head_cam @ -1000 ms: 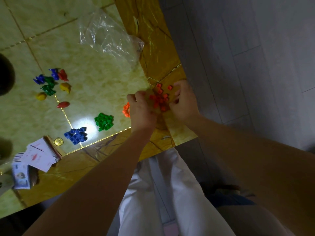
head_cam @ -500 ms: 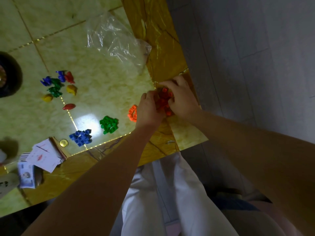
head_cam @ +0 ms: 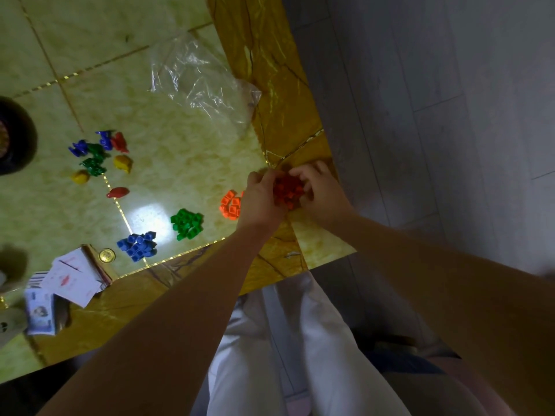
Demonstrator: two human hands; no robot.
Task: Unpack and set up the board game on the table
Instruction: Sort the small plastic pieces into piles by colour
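A tight heap of small red cubes [head_cam: 287,191] lies near the table's right edge. My left hand [head_cam: 260,199] cups it from the left and my right hand [head_cam: 319,190] from the right, with curled fingers pressed against the heap. Left of my left hand sit separate piles of orange cubes [head_cam: 229,204], green cubes [head_cam: 186,224] and blue cubes [head_cam: 138,246]. Further left is a loose group of coloured pawns [head_cam: 100,154], with one red pawn [head_cam: 117,192] apart from the group.
A crumpled clear plastic bag [head_cam: 201,82] lies at the back. Cards [head_cam: 73,276] and a gold coin [head_cam: 106,255] sit near the front left edge, banknotes [head_cam: 40,310] beside them. A dark round object [head_cam: 15,139] stands at far left. The table edge [head_cam: 330,163] runs just right of my hands.
My hands have closed in from both sides, gathering the scattered red cubes into one compact heap between them.
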